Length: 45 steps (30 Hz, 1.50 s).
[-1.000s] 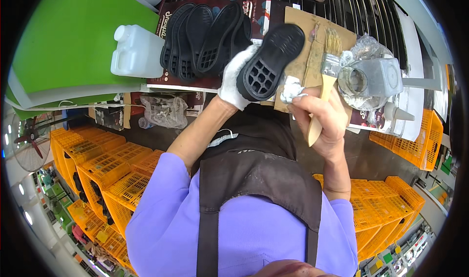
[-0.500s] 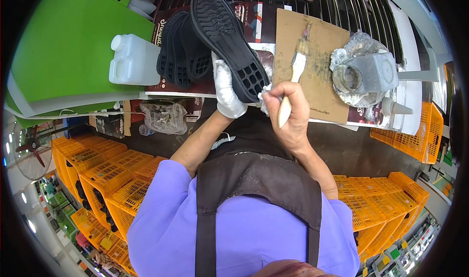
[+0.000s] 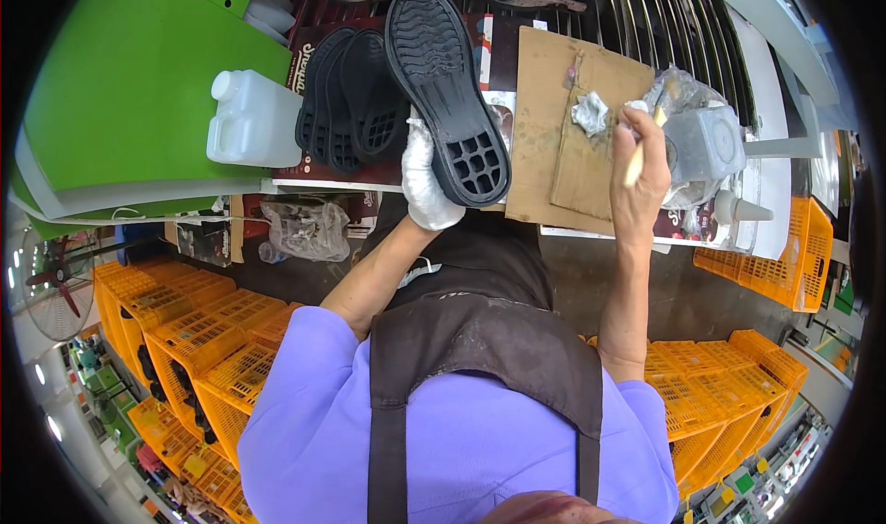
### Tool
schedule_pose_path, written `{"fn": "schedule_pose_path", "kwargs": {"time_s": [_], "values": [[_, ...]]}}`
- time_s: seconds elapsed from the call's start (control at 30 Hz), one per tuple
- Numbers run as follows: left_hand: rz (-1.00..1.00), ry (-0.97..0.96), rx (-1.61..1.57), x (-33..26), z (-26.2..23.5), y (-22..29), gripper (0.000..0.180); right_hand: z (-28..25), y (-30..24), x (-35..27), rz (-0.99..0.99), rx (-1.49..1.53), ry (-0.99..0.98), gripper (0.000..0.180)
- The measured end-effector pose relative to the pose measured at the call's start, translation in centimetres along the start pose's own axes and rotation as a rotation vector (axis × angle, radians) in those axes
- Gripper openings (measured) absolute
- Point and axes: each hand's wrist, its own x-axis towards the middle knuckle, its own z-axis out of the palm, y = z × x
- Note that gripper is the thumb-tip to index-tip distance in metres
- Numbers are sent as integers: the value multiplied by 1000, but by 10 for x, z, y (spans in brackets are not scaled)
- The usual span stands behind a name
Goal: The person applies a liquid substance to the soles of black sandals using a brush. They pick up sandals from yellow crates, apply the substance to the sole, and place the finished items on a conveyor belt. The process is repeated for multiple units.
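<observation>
My left hand [image 3: 427, 178], in a white glove, grips a black shoe sole [image 3: 443, 81] by its side. The tread faces up, and the gridded heel end points toward me. Further right, my bare right hand [image 3: 641, 168] is closed round the pale handle of a brush [image 3: 634, 166]. The brush's far end is at the mouth of a translucent plastic container [image 3: 709, 145] wrapped in clear plastic; its bristles are mostly hidden. A crumpled white wad [image 3: 589, 113] lies on the brown cardboard [image 3: 537, 155], just left of my right fingers.
Several black soles [image 3: 337, 95] stand left of the held one, beside a white jug [image 3: 254, 118]. A roller conveyor [image 3: 637, 16] runs behind, with shoe parts on it. A nozzle bottle [image 3: 738, 208] is at the right edge. Orange crates [image 3: 701, 385] stand lower down.
My right hand has moved right, from the sole's heel to the container, with the brush. The white wad has been let go onto the cardboard. The sole has shifted slightly right and turned more upright.
</observation>
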Motion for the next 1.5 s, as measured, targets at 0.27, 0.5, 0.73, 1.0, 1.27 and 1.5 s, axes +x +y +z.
{"fn": "schedule_pose_path", "kwargs": {"time_s": [0.27,0.5,0.73,1.0,1.27,1.5], "values": [[97,12,614,2,3,-1,52,-24,-43,-18,97,666,-203,15],[202,-100,836,-4,9,-2,54,-9,-64,-11,-205,365,-287,13],[299,-159,1020,0,13,8,60,-10,-68,-16,-196,284,-356,12],[395,-206,1209,3,14,15,70,-13,-69,-22,129,410,-452,11],[149,-118,795,-1,3,7,62,-9,-27,-18,869,1373,-99,41],[-441,216,106,-26,-20,-17,63,-27,-10,-22,934,1297,154,37]]}}
